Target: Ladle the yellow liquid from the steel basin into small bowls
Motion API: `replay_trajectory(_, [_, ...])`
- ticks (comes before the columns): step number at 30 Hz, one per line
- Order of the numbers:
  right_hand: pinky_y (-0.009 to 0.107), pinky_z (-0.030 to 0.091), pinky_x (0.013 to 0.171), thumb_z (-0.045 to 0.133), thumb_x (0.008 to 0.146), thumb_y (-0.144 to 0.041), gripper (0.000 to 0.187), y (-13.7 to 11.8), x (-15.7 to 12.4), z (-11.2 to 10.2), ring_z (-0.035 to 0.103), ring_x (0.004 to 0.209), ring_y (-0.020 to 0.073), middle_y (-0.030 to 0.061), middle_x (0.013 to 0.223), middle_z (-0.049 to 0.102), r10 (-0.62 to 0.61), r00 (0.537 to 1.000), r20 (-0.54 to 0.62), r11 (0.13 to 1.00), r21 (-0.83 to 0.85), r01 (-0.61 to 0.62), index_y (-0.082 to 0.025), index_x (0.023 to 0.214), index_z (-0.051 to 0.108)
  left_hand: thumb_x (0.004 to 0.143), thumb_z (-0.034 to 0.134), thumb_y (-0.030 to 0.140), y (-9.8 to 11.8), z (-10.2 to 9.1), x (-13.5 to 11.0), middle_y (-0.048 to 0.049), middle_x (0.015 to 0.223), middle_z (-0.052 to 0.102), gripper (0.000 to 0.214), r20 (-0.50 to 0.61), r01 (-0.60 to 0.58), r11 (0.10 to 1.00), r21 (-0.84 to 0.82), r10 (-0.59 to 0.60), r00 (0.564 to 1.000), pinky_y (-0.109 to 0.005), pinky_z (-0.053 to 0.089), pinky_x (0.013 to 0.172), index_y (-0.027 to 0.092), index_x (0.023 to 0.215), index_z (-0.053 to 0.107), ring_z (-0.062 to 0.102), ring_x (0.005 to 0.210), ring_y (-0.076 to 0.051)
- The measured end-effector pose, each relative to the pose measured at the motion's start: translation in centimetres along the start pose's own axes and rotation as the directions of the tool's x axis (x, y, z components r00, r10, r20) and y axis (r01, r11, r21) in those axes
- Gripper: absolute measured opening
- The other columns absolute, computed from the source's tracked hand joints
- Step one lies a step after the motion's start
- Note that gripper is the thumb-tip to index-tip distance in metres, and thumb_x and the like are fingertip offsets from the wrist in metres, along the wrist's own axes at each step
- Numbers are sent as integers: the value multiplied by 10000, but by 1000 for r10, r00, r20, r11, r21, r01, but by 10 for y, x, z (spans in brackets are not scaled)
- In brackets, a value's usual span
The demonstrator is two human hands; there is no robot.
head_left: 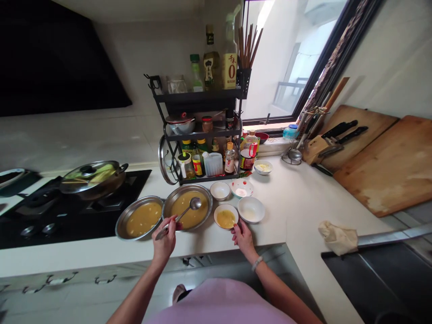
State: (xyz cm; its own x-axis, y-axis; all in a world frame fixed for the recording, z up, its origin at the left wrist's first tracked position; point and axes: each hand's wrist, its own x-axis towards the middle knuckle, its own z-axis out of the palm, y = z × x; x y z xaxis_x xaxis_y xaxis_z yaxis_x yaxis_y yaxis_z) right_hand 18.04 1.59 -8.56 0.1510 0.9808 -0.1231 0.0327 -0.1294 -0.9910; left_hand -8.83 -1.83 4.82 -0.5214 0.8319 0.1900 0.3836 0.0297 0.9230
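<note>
"Metal spoon (195,203): position and appearance?"

"Near the centre of the frame, over the larger steel basin (187,188). Grey; rounded bowl with a dull sheen; slim, long handle, slanting from lower left to upper right. Whether its bowl touches the liquid below, cannot tell."

"Holder?"

"Left hand (164,237), below and left of centre. Thumb and fingers together, clamped on the handle; the handle's end projects past them toward the lower left."

"Right hand (244,238)?"

"Below and right of centre. Fingers touching the near right edge of a small white bowl (225,207); whether they pinch the rim, cannot tell."

"Contents of that bowl?"

"Yellow liquid (225,219), with a paler patch toward the right."

"Contents of the basin?"

"Opaque liquid, tan to yellow. A second steel basin (121,222), left of centre, just beside the first: similar liquid, several pale pieces at the surface."

"Adjacent items?"

"Right of the basins, grouped closely: a wider white bowl (259,211), a little pale matter at the bottom; a red-patterned bowl (250,189); a plain white dish (212,192). Behind, upper centre: black rack (199,95) with bottles and jars. At left: lidded pan (101,191) on a black hob (91,225)."
</note>
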Motion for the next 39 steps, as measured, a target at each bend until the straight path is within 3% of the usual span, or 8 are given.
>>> replay_trajectory(4, [195,433,324,528,779,-654,802,1,0,0,533,415,106,3,631,620,-7,1000,6,1000,1,7,-76,1331,459,747,600,368,-22,-6,3,-55,619,709,221,43,-35,999,32,33,999,-296,525,623,190,823,706,688,582,-210])
replay_trajectory(9, [199,433,320,522,789,-646,794,2,1,-1,530,408,107,6,634,622,-26,1000,6,1000,-3,26,-68,1331,458,739,611,360,-32,-3,3,-70,607,713,224,27,241,960,-140,-240,970,-333,551,611,170,828,689,703,593,-246])
replay_trajectory(12, [201,427,314,529,782,-650,788,2,1,0,527,401,109,2,620,618,-24,1000,3,1000,-2,24,-77,1321,471,742,605,325,-32,-3,8,-69,610,708,200,-24,296,906,-301,-318,948,-362,568,638,150,813,670,694,574,-236])
replay_trajectory(19, [198,429,321,511,793,-638,788,1,1,-1,526,413,106,3,633,616,-19,1000,7,1000,-13,19,-62,1329,455,722,616,307,-25,-9,15,-39,605,689,165,-89,265,872,-412,-328,941,-372,585,673,151,761,656,669,549,-199])
replay_trajectory(28, [195,441,327,526,792,-630,776,0,0,-1,538,412,107,0,626,620,-12,1000,2,1000,-12,12,-76,1331,463,690,640,267,-10,-9,15,-57,662,695,182,-47,319,824,-468,-384,922,-368,586,697,114,787,654,667,567,-181])
replay_trajectory(34, [192,436,319,530,798,-623,750,1,0,-1,538,407,107,4,629,626,-31,1000,2,1000,-5,31,-89,1321,474,685,627,243,14,2,8,-65,693,702,132,8,339,800,-495,-385,923,-327,571,644,122,735,642,657,559,-163])
replay_trajectory(39, [189,427,314,537,789,-623,753,-1,0,0,528,400,106,-2,616,617,-26,1000,-4,1000,1,26,-84,1312,480,695,647,316,26,22,-6,-53,607,688,228,116,339,814,-472,-324,939,-332,557,617,104,778,659,667,555,-192])
